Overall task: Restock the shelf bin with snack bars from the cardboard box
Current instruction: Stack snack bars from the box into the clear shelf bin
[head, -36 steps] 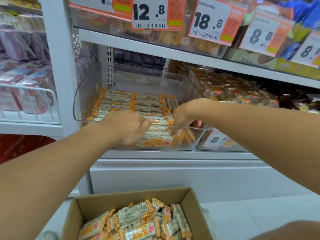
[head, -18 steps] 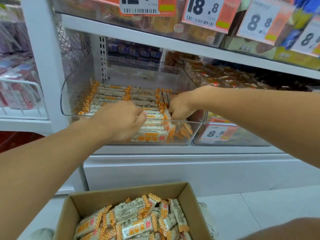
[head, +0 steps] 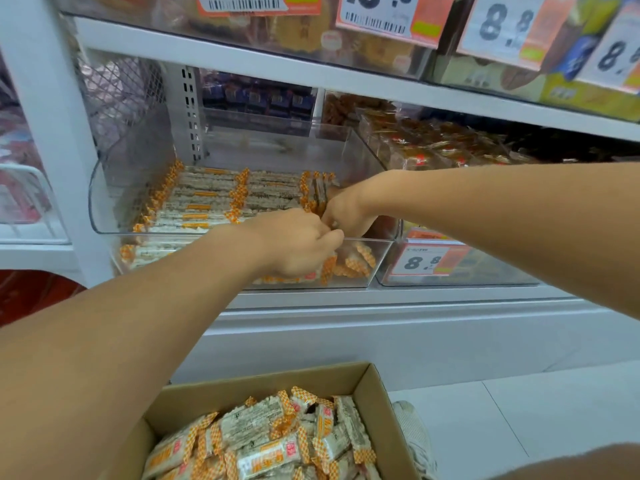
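1. Reaching into the clear bin (head: 104,202) at mid-frame, both hands meet at its front right corner, touching or nearly so.
2. The left hand (head: 294,242) has its fingers curled down over the bin's front rim onto bars (head: 207,199); it seems to grip one or more, though the fingers hide exactly what.
3. The right hand (head: 346,211) is also curled, knuckles up, just behind the left; whether it holds a bar cannot be told.
4. Bars in white wrappers with orange checked ends lie flat in neat rows across the bin floor, filling the left and middle parts; a few stand on edge near the right hand.
5. More bars show through the front wall, some lying askew at the lower right corner.
6. The box (head: 370,386) sits open at the bottom centre of the frame, below the shelf (head: 415,296), heaped with loose bars (head: 263,445) of the same kind.
7. A second clear bin (head: 391,271) stands touching the first on its right, bearing a price tag (head: 426,259) reading 8.8.
8. Further price tags (head: 377,12) hang along the upper shelf at the top of the frame.
9. A white shoe (head: 412,434) shows just right of the box on the tiled floor (head: 519,410).
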`<action>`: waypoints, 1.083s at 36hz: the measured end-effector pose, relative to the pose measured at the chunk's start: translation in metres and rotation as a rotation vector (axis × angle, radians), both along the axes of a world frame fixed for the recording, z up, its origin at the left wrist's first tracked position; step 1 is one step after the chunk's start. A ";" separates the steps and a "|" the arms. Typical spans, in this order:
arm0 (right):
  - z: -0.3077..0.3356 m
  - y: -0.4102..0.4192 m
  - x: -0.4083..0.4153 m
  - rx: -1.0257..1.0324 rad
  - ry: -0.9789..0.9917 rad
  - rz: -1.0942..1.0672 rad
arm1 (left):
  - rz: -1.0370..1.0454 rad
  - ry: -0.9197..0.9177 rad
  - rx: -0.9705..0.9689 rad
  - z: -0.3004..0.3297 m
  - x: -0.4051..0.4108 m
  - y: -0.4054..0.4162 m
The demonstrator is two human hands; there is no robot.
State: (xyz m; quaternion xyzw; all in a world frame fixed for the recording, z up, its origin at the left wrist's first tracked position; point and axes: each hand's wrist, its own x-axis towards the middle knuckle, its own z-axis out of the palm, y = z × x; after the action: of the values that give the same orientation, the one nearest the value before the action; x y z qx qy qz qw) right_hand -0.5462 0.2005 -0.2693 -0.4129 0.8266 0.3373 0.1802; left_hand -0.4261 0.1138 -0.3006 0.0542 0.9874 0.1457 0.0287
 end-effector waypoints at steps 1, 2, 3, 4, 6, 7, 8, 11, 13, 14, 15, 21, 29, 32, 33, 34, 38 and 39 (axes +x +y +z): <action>0.000 0.000 0.000 0.013 0.015 0.018 | 0.010 -0.020 0.012 0.001 0.001 -0.002; 0.001 0.001 0.001 0.020 0.035 0.042 | 0.022 -0.036 0.031 0.001 0.002 -0.004; 0.002 0.001 0.001 0.023 0.057 0.060 | 0.031 -0.041 0.046 0.002 0.002 -0.006; 0.003 0.002 0.001 0.026 0.076 0.075 | 0.035 -0.041 0.054 0.002 0.003 -0.007; 0.006 0.003 -0.001 0.025 0.102 0.113 | 0.041 -0.037 0.058 0.003 0.003 -0.006; 0.006 0.003 -0.002 0.022 0.116 0.134 | 0.046 -0.038 0.064 0.004 0.004 -0.004; 0.007 0.004 -0.003 0.031 0.133 0.149 | 0.054 -0.043 0.073 0.005 0.004 -0.003; 0.007 0.004 -0.006 0.049 0.129 0.157 | 0.088 -0.080 0.116 0.008 0.005 -0.002; 0.009 0.005 -0.004 0.088 0.138 0.176 | 0.102 -0.095 0.127 0.009 0.006 -0.002; 0.008 0.006 -0.005 0.097 0.159 0.203 | 0.104 -0.102 0.127 0.010 0.007 -0.002; 0.008 0.007 -0.004 0.095 0.177 0.225 | 0.105 -0.108 0.126 0.010 0.007 -0.001; 0.011 0.008 0.001 0.044 0.165 0.278 | 0.145 -0.118 0.125 0.012 0.009 0.000; 0.009 0.004 0.003 0.072 0.136 0.328 | 0.141 -0.132 0.138 0.014 0.013 0.000; 0.008 0.003 -0.001 0.047 0.102 0.284 | 0.139 -0.141 0.140 0.014 0.014 -0.002; 0.009 0.004 -0.001 0.039 0.091 0.263 | 0.143 -0.139 0.139 0.014 0.014 -0.002; 0.011 0.005 -0.003 0.033 0.067 0.245 | 0.144 -0.134 0.135 0.013 0.014 -0.003; 0.015 0.013 -0.003 0.005 0.008 0.187 | 0.138 -0.128 0.140 0.012 0.013 -0.003; 0.017 0.014 -0.003 -0.027 -0.007 0.162 | 0.136 -0.129 0.145 0.012 0.013 -0.003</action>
State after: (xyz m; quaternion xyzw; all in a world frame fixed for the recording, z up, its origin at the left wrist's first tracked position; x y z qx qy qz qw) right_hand -0.5497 0.2143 -0.2528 -0.4820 0.7943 0.3383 0.1494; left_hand -0.4133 0.1103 -0.2883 -0.0203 0.9718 0.2214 0.0782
